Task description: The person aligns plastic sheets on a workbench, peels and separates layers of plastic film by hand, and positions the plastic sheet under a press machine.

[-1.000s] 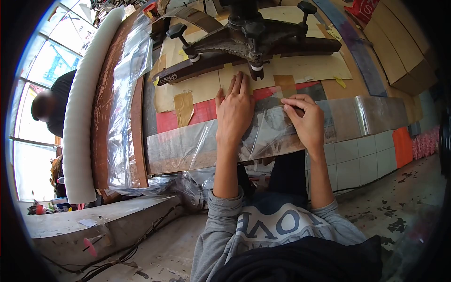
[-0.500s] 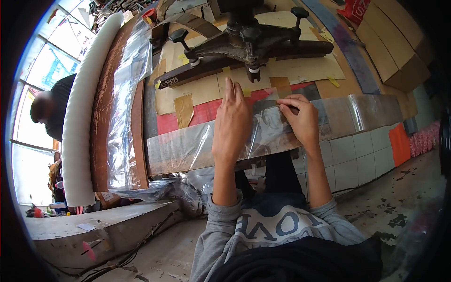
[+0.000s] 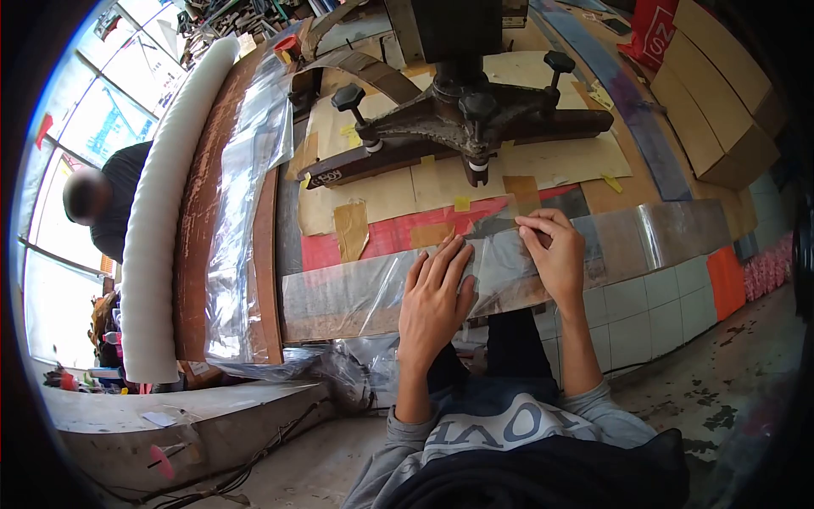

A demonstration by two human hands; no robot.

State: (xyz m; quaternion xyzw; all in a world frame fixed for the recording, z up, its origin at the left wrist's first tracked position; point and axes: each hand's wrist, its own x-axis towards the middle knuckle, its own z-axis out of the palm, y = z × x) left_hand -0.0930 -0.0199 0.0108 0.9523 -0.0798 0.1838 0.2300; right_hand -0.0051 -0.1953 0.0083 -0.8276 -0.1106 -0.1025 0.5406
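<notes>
My left hand [image 3: 435,293] lies flat, fingers slightly spread, on the clear plastic film [image 3: 365,293] covering the near edge of the work table. To its right, my right hand [image 3: 555,254] has thumb and forefinger pinched together above a dark grey patch [image 3: 496,226]; what they hold is too small to make out. Just beyond the fingers runs a red strip [image 3: 339,247] with pieces of brown tape [image 3: 351,231] on it. Farther back, a dark metal bar [image 3: 543,124] sits beneath the press head [image 3: 462,97] over pale board [image 3: 390,199].
A white foam roll [image 3: 157,229] and plastic sheeting [image 3: 242,220] lie at left, with another person [image 3: 123,191] beyond. Cardboard boxes [image 3: 712,93] and a red bag [image 3: 649,34] are at back right. Black knobs [image 3: 348,97] stick up from the press head.
My left hand has drawn back from near the metal bar and come down on the plastic film. My right hand stays pinched at about the same spot. The view has shifted slightly.
</notes>
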